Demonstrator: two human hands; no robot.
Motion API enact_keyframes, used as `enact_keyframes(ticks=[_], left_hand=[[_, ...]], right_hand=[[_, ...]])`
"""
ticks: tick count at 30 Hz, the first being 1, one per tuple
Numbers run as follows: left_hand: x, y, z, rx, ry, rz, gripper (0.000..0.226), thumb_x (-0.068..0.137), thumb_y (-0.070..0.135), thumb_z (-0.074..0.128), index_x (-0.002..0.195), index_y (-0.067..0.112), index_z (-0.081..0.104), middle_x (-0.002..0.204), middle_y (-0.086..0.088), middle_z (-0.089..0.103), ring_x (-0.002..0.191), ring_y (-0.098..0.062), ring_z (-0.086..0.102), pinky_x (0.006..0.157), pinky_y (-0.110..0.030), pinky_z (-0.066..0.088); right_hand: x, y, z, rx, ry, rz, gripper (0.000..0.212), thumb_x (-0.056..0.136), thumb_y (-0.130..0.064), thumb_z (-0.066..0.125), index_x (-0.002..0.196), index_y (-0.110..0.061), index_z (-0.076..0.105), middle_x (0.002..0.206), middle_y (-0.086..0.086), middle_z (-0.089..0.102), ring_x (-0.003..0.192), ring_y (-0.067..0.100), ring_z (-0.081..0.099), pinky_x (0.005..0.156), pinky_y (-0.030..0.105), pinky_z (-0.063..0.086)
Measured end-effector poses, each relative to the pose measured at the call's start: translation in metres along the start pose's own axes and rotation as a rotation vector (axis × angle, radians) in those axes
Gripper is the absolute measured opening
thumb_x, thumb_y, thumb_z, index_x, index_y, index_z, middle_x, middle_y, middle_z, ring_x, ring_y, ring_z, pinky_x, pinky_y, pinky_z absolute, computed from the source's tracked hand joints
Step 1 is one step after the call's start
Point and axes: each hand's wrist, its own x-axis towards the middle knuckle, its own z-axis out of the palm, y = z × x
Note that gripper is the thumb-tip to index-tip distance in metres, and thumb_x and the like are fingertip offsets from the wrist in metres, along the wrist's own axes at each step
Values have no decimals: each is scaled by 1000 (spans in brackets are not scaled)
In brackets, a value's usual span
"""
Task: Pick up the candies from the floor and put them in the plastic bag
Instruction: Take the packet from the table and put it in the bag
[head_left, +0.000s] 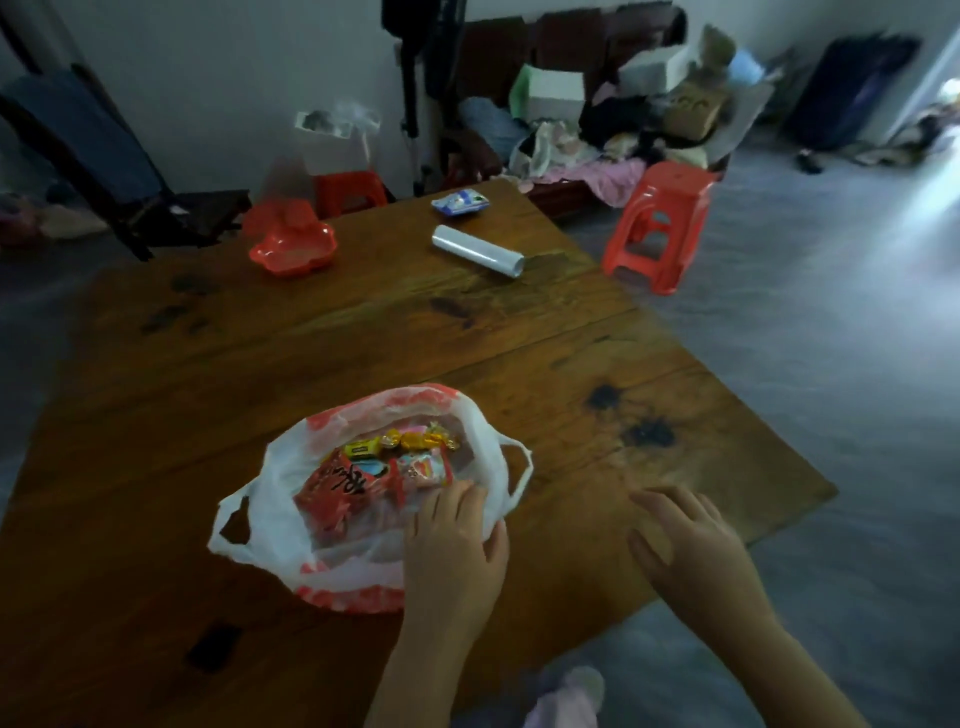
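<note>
A white and red plastic bag (291, 514) lies open on the wooden table (363, 338). Inside it I see several wrapped candies (410, 441) in yellow and gold, plus red and pink packets (343, 493). My left hand (452, 551) rests on the bag's near right rim, fingers bent over the plastic. My right hand (691, 545) hovers flat over the table to the right of the bag, fingers spread, holding nothing. No candy shows on the floor in this view.
A red dish (293, 249), a roll of clear film (478, 249) and a small blue-white packet (460, 201) lie at the table's far side. Red stools (657, 223) stand behind the table. A cluttered bench (597, 119) lines the wall. Grey floor (831, 364) runs to the right.
</note>
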Motion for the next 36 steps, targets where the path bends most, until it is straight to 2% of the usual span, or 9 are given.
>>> enact_keyframes(ticks=[2,6,10,13,19,22,28,36], left_hand=[[2,26,10,-25,-13,81,34,73,23,70,104,11,65,104,-8,68,97,-26,63,79,-42,50],[11,82,24,-37,-74,231,38,81,36,44,106,15,64,107,-4,67,100,-21,62,82,-36,48],[25,147,51,-37,-93,355,32,78,29,55,104,12,65,103,-6,67,95,-23,63,77,-35,49],[36,216,82,-58,-97,448,31,77,23,64,105,10,64,106,-7,66,98,-25,61,80,-39,49],[52,363,132,-96,-117,639,39,74,35,44,96,11,67,98,-7,69,89,-25,63,72,-31,47],[62,410,154,-90,-136,655,41,74,35,43,96,10,67,97,-8,69,86,-26,65,70,-34,51],[103,468,201,-75,-148,641,41,74,35,43,95,8,67,95,-9,69,85,-28,65,71,-37,51],[241,541,270,-127,-94,520,42,75,34,41,94,6,66,94,-12,69,82,-31,64,70,-41,51]], right_hand=[[-14,24,-10,-11,54,68,35,62,-9,79,94,-10,65,89,9,67,79,32,63,62,41,54],[-42,75,-32,30,163,224,33,66,-11,77,97,-8,64,93,10,67,86,32,63,68,39,52],[-67,136,-56,51,249,332,32,69,-11,75,98,-7,64,92,10,67,86,31,63,69,37,51],[-89,200,-78,50,294,418,32,71,-13,74,101,-7,63,95,10,67,90,31,62,73,38,51],[-128,324,-125,38,363,547,28,72,-17,70,98,-6,65,94,12,68,89,33,64,73,42,53],[-128,372,-142,58,389,596,32,70,-24,61,95,-6,66,92,13,68,86,33,64,73,42,53],[-87,449,-158,84,352,583,34,70,-26,59,98,-8,65,97,12,68,90,32,64,77,42,53],[61,556,-190,22,268,436,33,71,-25,59,98,-8,64,96,11,68,89,33,63,74,41,53]])
